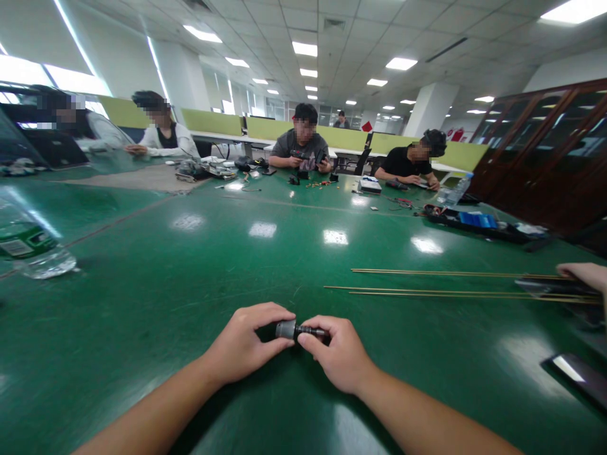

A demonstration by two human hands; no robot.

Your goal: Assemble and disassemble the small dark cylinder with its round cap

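Note:
Between my hands, a little above the green tabletop or resting on it, is a small metal part with a grey cylindrical head [285, 329] and a dark ribbed shaft [310, 330]. It lies roughly level, head to the left. My left hand [246, 341] pinches the head between thumb and fingers. My right hand [342, 354] grips the shaft, and its fingers cover the far end. I cannot tell exactly what kind of part it is.
Long thin brass-coloured rods [427, 292] lie to the right, near another person's hand [585, 275]. A phone [581, 379] lies at the right edge. A water bottle [33, 243] is at left; a black tray [474, 222] sits far right. Several people sit across the table.

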